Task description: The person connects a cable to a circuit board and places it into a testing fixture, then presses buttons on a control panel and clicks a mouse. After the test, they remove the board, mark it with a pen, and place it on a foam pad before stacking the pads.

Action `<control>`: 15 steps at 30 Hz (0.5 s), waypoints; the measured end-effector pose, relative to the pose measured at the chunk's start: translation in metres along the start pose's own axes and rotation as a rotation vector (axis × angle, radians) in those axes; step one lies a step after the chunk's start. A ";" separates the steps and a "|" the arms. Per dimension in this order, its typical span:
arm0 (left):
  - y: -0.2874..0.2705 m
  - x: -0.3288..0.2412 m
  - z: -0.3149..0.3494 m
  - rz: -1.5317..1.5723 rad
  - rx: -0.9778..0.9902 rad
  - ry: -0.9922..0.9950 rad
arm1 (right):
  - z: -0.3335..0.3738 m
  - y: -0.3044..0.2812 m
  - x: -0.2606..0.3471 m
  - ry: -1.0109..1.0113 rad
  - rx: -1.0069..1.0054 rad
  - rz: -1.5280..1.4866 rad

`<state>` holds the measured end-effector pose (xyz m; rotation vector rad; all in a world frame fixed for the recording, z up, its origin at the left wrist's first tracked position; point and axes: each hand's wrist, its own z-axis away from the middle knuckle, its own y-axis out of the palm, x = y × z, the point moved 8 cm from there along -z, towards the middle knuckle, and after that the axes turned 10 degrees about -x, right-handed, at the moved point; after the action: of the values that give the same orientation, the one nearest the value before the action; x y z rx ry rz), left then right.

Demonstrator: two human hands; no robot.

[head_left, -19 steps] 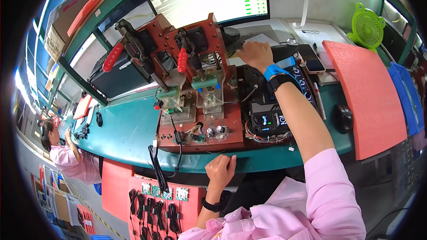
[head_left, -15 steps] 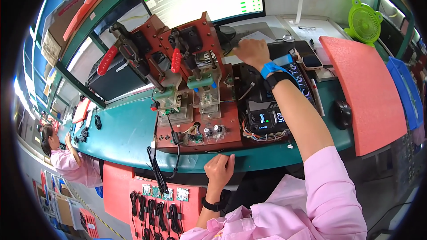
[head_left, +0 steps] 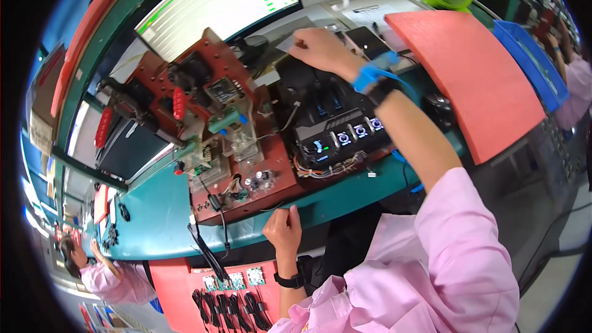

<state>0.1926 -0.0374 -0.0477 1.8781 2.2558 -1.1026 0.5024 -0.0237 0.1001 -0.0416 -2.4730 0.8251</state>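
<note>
My right hand (head_left: 317, 49) is over the far side of a black control box (head_left: 333, 126) with lit knobs and sliders. Its fingers are curled, and what they hold, if anything, is hidden. A blue strap (head_left: 370, 77) and a black band circle that wrist. Close to the bench's front edge, my left hand (head_left: 283, 231) makes a loose fist, thumb up, with nothing visible in it. Beyond it stands a red test fixture (head_left: 240, 188) with two red-handled toggle clamps (head_left: 179, 103). A black cable (head_left: 216, 203) runs from the fixture over the bench edge.
Below the bench, a red foam board (head_left: 176, 290) carries small circuit boards (head_left: 254, 276) and several coiled black cables (head_left: 229, 313). To the right are a black mouse (head_left: 439, 111), a red foam sheet (head_left: 468, 80) and a blue bin (head_left: 531, 65). A monitor (head_left: 219, 9) stands behind. Another person (head_left: 114, 277) works at far left.
The whole view has swung to the right, so the bench appears shifted left. My right hand stays over the control box's far side; my left hand remains a fist by the edge.
</note>
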 end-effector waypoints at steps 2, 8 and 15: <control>-0.004 0.005 0.002 -0.007 -0.007 -0.009 | 0.043 -0.040 0.001 -0.097 0.107 0.128; -0.002 0.002 0.003 0.028 0.021 -0.016 | 0.227 -0.185 -0.090 0.287 0.188 0.788; 0.000 0.001 0.004 0.030 0.025 0.017 | 0.311 -0.212 -0.115 0.545 0.247 0.859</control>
<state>0.1909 -0.0389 -0.0509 1.9321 2.2249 -1.1200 0.4762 -0.3895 -0.0439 -1.1348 -1.7703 1.2386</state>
